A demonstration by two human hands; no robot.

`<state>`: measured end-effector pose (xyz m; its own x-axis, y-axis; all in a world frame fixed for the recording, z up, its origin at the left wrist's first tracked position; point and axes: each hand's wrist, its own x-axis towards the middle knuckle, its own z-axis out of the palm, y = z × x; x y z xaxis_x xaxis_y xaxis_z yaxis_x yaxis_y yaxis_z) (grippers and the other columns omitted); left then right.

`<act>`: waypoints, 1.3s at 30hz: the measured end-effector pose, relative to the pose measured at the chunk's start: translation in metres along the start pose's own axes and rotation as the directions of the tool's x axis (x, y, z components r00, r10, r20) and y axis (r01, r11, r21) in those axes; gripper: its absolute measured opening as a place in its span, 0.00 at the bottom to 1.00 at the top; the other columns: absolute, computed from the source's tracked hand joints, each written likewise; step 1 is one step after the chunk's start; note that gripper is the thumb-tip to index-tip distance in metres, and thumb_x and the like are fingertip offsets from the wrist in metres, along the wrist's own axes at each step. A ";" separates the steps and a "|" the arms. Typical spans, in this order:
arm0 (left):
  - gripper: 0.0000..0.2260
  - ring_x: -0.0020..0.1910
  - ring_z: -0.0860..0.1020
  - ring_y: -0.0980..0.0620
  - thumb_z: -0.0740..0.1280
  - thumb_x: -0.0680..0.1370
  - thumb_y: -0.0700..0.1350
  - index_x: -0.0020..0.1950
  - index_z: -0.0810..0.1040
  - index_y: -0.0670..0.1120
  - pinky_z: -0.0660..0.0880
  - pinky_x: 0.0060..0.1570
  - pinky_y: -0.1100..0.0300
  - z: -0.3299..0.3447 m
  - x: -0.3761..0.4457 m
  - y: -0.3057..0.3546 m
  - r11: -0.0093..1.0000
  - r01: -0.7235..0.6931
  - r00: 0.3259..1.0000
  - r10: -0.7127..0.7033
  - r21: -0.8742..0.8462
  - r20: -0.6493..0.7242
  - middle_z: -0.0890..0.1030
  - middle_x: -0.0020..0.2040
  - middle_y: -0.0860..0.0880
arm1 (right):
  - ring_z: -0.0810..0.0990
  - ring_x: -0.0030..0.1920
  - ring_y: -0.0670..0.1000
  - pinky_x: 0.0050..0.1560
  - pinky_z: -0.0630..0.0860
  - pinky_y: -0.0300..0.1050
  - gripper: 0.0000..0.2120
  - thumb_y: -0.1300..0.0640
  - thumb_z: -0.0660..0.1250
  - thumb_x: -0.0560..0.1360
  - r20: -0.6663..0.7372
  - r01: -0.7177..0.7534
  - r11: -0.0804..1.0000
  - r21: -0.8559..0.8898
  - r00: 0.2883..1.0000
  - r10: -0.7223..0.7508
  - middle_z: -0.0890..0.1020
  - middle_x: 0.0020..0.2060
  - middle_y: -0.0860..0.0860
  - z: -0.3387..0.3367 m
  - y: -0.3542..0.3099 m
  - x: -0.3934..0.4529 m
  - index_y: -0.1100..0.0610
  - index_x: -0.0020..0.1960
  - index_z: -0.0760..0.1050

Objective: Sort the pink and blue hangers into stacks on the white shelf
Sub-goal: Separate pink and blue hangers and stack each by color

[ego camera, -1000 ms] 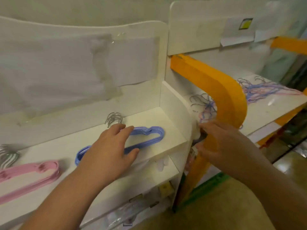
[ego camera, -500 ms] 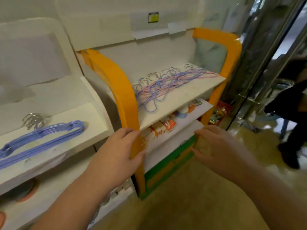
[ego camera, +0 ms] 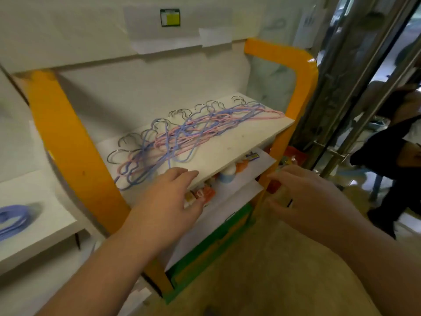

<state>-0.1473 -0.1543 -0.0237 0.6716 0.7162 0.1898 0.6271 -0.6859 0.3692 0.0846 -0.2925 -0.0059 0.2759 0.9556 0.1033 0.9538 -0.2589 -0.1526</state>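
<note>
A tangled pile of pink and blue hangers (ego camera: 186,135) with metal hooks lies across the upper board (ego camera: 232,142) of an orange-framed rack. My left hand (ego camera: 168,201) hovers at the front edge of that board, fingers spread, holding nothing, just below the pile's near end. My right hand (ego camera: 305,197) is open in the air off the rack's right front corner, empty too. A stack of blue hangers (ego camera: 13,220) rests on the white shelf (ego camera: 45,224) at the far left.
Orange rack posts (ego camera: 68,151) stand left and right of the pile. Small packaged goods and a white bottle (ego camera: 225,174) fill the rack's lower shelf. A metal door frame (ego camera: 341,87) and a person in dark clothes (ego camera: 391,156) are at the right.
My view has swung right from the white shelf to the orange rack. My left hand left the blue stack and now reaches the rack's board; my right hand moved to the rack's right corner.
</note>
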 end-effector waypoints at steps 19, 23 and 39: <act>0.32 0.70 0.66 0.48 0.63 0.73 0.65 0.74 0.61 0.56 0.66 0.65 0.53 0.052 0.207 -0.032 0.926 0.336 0.936 -0.349 0.172 0.050 0.66 0.72 0.52 | 0.71 0.63 0.47 0.59 0.70 0.43 0.24 0.43 0.67 0.74 0.045 0.221 0.951 0.217 0.971 -0.236 0.73 0.64 0.44 0.032 0.092 0.251 0.46 0.68 0.71; 0.35 0.66 0.69 0.45 0.62 0.71 0.70 0.71 0.63 0.50 0.68 0.61 0.53 0.063 0.245 -0.040 0.840 0.447 0.873 -0.485 0.309 0.054 0.67 0.68 0.49 | 0.74 0.60 0.46 0.57 0.74 0.46 0.23 0.42 0.67 0.73 0.033 0.329 0.901 0.284 0.935 -0.352 0.74 0.60 0.42 0.040 0.114 0.299 0.45 0.67 0.72; 0.37 0.62 0.71 0.59 0.74 0.64 0.65 0.70 0.69 0.56 0.64 0.54 0.69 0.055 0.286 -0.021 0.857 0.508 0.861 -0.508 0.085 -0.020 0.70 0.67 0.62 | 0.71 0.53 0.39 0.45 0.66 0.28 0.18 0.46 0.68 0.73 0.088 0.480 0.815 0.325 0.843 -0.531 0.75 0.55 0.39 0.065 0.173 0.399 0.45 0.63 0.74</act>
<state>0.0532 0.0583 -0.0270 0.2519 0.9677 -0.0065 0.9122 -0.2352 0.3354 0.3518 0.0528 -0.0549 -0.2847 0.9551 0.0815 0.8708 0.2933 -0.3946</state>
